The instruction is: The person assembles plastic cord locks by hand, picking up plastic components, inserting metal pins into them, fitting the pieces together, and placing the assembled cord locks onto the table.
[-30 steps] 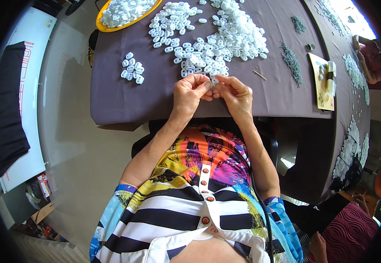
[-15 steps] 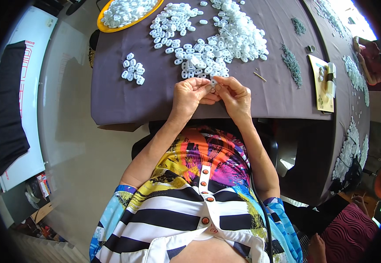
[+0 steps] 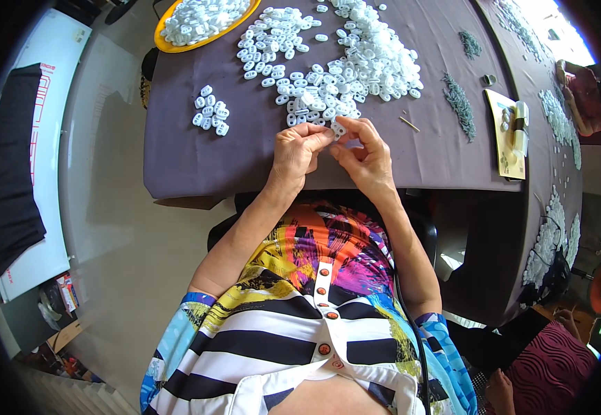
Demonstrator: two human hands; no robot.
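Note:
A small white oval plastic piece with two holes (image 3: 338,129) is pinched between the thumb and fingers of my left hand (image 3: 292,153), just above the table near its front edge. My right hand (image 3: 368,158) is close on the right, its thumb and index finger apart. That index fingertip is at the top of the piece; whether it presses on it is hard to tell. Right in front of my hands spreads a heap of similar white two-holed pieces (image 3: 382,66). Off to the left lies a small separate group of the same pieces (image 3: 210,111).
A yellow-rimmed tray (image 3: 207,47) full of white pieces stands at the far left. On the right are small grey-green parts (image 3: 459,104), a thin stick (image 3: 409,124) and a yellow card (image 3: 505,142). A second table (image 3: 534,187) holds more heaps; another person's hand (image 3: 500,391) shows lower right.
My right thumb has come away from the white piece and dropped lower, opening a gap to the index finger. My left hand still pinches the piece, which now shows more.

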